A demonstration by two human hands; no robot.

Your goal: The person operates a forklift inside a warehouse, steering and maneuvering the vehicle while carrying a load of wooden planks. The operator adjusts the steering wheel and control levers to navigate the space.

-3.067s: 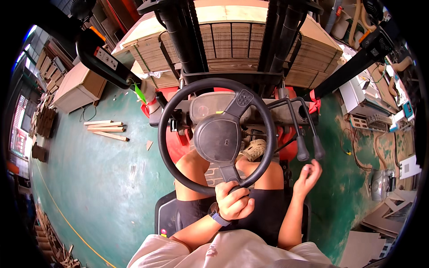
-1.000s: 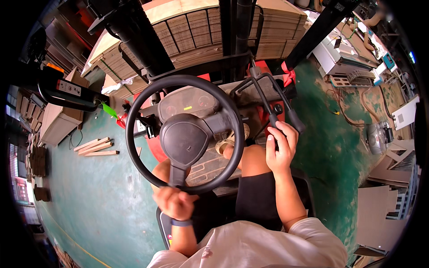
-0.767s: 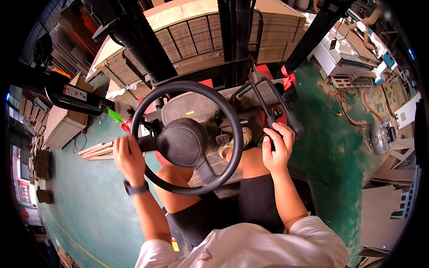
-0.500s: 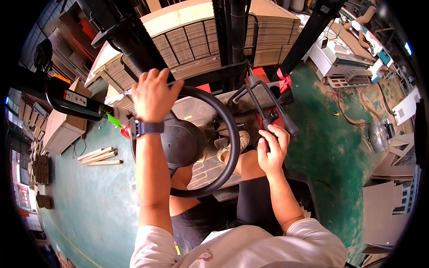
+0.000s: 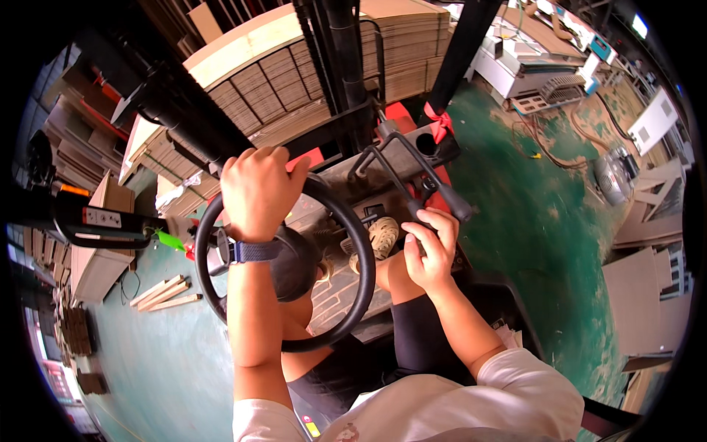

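My left hand [image 5: 259, 190] lies over the far left part of a black steering wheel [image 5: 362, 287], its fingers bent over the rim. A dark-banded watch [image 5: 250, 251] is on that wrist. To the right, two bent black control levers [image 5: 398, 177] with thick grips reach back toward me. My right hand [image 5: 433, 254] is half curled beside the nearer lever grip, thumb and fingers apart. Its fingertips are at the grip's end; whether they press on it I cannot tell. Below the wheel, my shoe [image 5: 383, 237] rests on the vehicle's floor by the pedals.
Ahead, beyond the black mast [image 5: 342, 66], stands a large stack of flat boards [image 5: 265, 96]. Wooden strips [image 5: 166, 293] lie on the green floor at left. A white machine [image 5: 523, 70], a grey motor [image 5: 613, 175] and leaning panels [image 5: 641, 295] are at right.
The whole view has tilted, and the mast and board stack now sit farther left. My left hand stays on the wheel; my right hand remains by the lever grip.
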